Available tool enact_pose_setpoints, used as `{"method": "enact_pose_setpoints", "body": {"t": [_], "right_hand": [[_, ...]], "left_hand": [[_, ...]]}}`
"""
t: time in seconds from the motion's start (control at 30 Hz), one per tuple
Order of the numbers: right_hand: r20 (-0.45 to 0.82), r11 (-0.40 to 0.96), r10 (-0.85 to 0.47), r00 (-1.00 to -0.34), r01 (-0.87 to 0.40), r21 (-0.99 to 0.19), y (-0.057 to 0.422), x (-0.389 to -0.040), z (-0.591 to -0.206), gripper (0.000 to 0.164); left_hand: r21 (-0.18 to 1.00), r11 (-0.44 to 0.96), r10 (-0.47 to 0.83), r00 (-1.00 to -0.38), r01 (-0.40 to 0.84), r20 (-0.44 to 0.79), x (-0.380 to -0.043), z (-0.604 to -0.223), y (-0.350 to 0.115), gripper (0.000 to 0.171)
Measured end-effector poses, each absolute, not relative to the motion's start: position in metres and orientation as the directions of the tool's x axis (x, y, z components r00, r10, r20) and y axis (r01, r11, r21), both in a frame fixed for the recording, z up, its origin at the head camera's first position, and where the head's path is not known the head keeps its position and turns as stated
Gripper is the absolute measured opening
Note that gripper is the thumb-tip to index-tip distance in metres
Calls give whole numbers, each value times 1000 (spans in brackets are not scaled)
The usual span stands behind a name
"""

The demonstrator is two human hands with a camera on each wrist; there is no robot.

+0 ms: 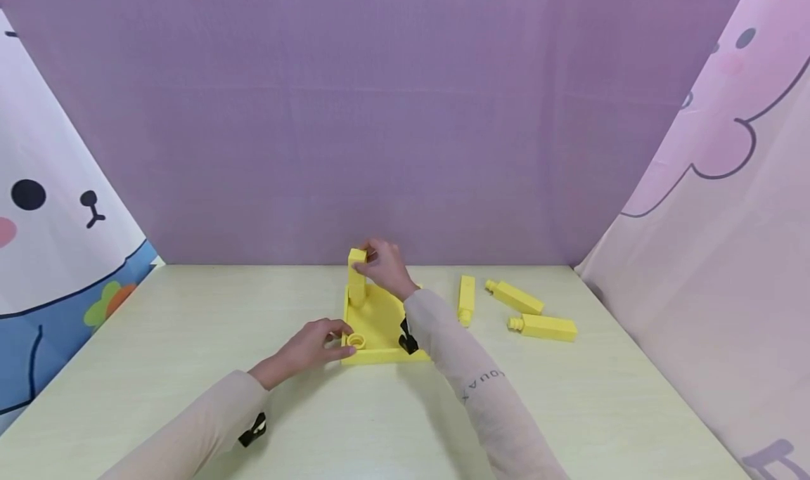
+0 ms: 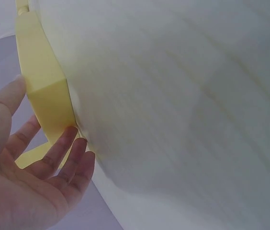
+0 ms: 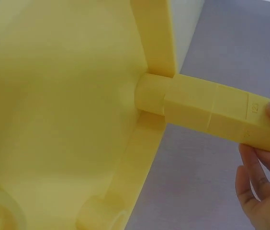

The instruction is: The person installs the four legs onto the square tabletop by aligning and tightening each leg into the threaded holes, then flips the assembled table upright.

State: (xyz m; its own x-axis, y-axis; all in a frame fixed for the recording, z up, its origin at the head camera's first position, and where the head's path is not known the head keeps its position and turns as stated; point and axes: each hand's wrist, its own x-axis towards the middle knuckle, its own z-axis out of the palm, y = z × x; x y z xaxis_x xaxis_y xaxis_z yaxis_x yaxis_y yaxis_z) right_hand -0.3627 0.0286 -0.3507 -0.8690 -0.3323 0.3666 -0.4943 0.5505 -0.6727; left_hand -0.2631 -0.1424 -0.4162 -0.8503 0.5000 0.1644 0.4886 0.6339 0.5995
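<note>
A square yellow panel [image 1: 384, 357] with a raised rim lies on the table, its inner side up. At its far left corner a square yellow leg [image 1: 357, 277] stands upright. My right hand [image 1: 386, 266] pinches the top end of that leg between thumb and fingers. In the right wrist view, the leg's lower end meets a round socket [image 3: 151, 93] in the corner. The left hand [image 1: 310, 343] holds the near left corner, thumb on one side and fingers on the other, beside an unfilled round socket [image 1: 356, 341]. My right forearm covers the panel's right side.
Right of the panel lie three more yellow legs with threaded ends: one lengthwise [image 1: 467, 297], one slanted [image 1: 515, 297], one crosswise [image 1: 547, 327]. A purple cloth [image 1: 380, 114] hangs behind the table, and printed cloths flank it.
</note>
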Motion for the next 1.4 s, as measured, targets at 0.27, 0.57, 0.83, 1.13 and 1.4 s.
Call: {"method": "enact_pose_setpoints", "body": {"t": [0.27, 0.57, 0.83, 1.13, 1.4], "right_hand": [[357, 558, -332, -873, -487, -672, 29, -361, -351, 32], [326, 555, -347, -880, -472, -685, 31, -362, -348, 33], [319, 556, -375, -870, -486, -674, 38, -363, -346, 32], [303, 563, -400, -865, -493, -664, 55, -362, -343, 35], [300, 576, -388, -872, -483, -659, 74, -363, -347, 36]], "left_hand": [[599, 641, 494, -855, 480, 157, -263, -416, -142, 29], [606, 636, 496, -855, 477, 152, -263, -416, -142, 29], [606, 638, 495, -856, 476, 152, -264, -417, -143, 28], [609, 641, 492, -859, 467, 141, -263, -417, -142, 29], [610, 647, 485, -864, 458, 134, -264, -416, -142, 29]]}}
